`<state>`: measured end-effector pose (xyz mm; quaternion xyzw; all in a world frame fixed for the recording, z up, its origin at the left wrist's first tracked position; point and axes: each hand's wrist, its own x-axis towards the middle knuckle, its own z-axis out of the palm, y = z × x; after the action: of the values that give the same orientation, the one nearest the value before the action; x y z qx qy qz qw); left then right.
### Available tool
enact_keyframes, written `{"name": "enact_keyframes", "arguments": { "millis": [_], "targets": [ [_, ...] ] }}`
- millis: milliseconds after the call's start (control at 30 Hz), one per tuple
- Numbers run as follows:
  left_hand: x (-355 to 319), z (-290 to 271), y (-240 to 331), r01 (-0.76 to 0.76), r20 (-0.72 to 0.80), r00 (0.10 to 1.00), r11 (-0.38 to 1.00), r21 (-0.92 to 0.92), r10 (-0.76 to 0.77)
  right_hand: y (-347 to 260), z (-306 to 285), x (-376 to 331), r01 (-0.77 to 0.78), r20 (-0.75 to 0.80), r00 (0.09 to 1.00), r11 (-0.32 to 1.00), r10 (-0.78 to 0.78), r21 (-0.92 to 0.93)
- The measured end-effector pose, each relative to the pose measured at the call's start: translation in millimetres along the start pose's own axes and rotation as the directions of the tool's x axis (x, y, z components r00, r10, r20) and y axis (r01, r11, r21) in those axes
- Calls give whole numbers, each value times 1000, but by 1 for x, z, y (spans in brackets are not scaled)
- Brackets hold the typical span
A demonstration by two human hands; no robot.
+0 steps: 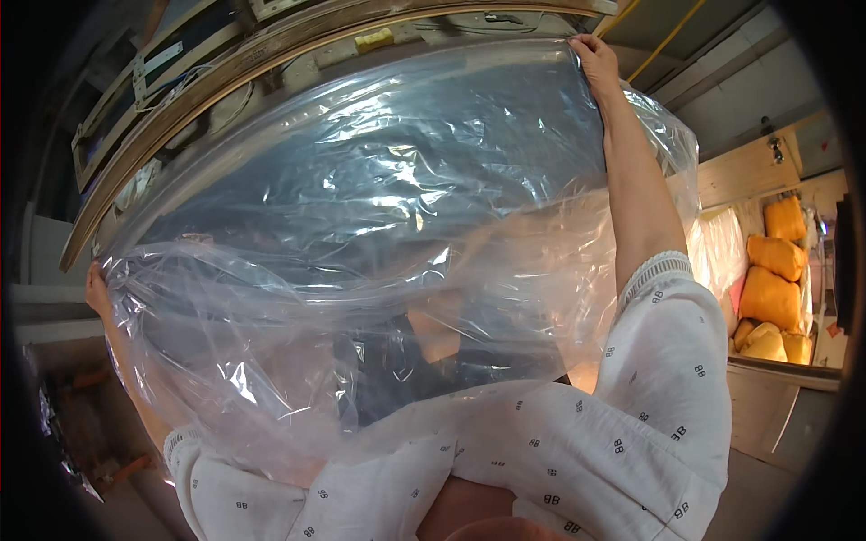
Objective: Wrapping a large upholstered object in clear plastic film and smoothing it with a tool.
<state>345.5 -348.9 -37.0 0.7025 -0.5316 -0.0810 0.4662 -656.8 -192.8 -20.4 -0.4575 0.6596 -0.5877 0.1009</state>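
A large clear plastic bag (406, 180) is stretched wide between my two hands, wrinkled and shiny, over a dark bluish surface. At the far right corner, my right hand (595, 63) grips its top edge, the arm reaching fully forward. My left hand (97, 287) pinches the opposite end of that edge at the far left. In front of me the lower part of the plastic hangs in loose folds, and dark shapes show through it. Part of the sheet drapes behind my right forearm.
A long curved-looking wooden rail (262, 59) runs along the far side, with a frame of slats and metal plates behind it. Off to the right, several orange bundles (773, 293) sit in a wooden bin. A yellow cord (667, 41) crosses the upper right.
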Motion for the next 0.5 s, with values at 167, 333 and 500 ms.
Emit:
{"name": "enact_keyframes", "arguments": {
  "millis": [167,333,500],
  "targets": [
    [-5,30,28,-95,-48,994,987,129,102,-14,-11,-2,110,-149,971,898,-189,-426],
    [12,-24,-20,32,-89,996,947,319,-3,13,8,15,107,-238,937,861,-254,-497],
    [2,-5,-8,140,13,990,936,-323,-143,-1,-2,12,70,-391,901,953,-188,-295]
  ]
}}
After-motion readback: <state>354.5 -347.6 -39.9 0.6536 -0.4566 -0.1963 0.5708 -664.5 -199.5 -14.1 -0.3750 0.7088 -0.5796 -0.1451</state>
